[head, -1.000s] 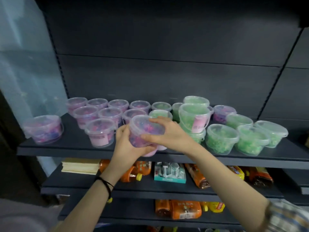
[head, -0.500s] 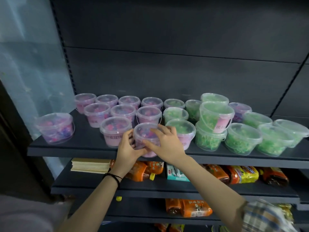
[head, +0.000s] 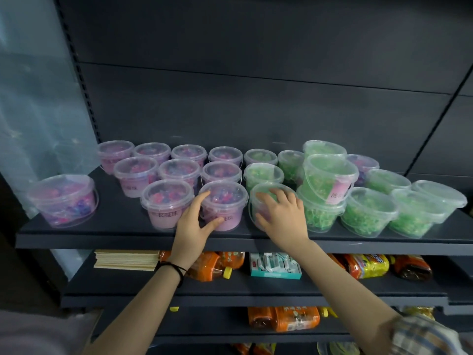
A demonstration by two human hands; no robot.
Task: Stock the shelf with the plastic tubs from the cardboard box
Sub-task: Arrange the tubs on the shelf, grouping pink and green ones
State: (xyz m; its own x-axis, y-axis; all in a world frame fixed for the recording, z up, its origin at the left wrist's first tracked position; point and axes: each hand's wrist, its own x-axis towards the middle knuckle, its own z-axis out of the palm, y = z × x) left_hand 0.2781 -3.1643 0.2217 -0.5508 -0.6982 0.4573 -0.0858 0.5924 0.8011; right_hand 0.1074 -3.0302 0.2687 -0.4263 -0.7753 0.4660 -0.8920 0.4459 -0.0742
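Dark metal shelf [head: 122, 226], mid-level of a store rack, dark back panel. Left hand [head: 193, 224] grips the pink tub [head: 227, 201] at the shelf's front edge: index finger on the lid rim, thumb on the front wall, hand curled round the tub's left side. Tub stands upright on the shelf, lid on. Black hair tie [head: 174, 267] on that wrist.

Right hand [head: 284, 219] cups the green tub [head: 266, 188] just right of the pink one: fingers spread over the lid, thumb down on the front wall. This tub is also upright on the shelf, and the two tubs are touching or nearly so.

Left of and behind the left hand: pink tubs [head: 167, 203] in rows. Further left, well apart, a lone pink tub [head: 64, 198], tilted. Right of the right hand: green tubs [head: 368, 211], one tilted tub [head: 330, 175] stacked on another. Plaid sleeve [head: 419, 334] on the right arm.

Below the hands, next shelf down: orange bottles [head: 212, 265], a teal box [head: 275, 265], a tan paper stack [head: 126, 260].
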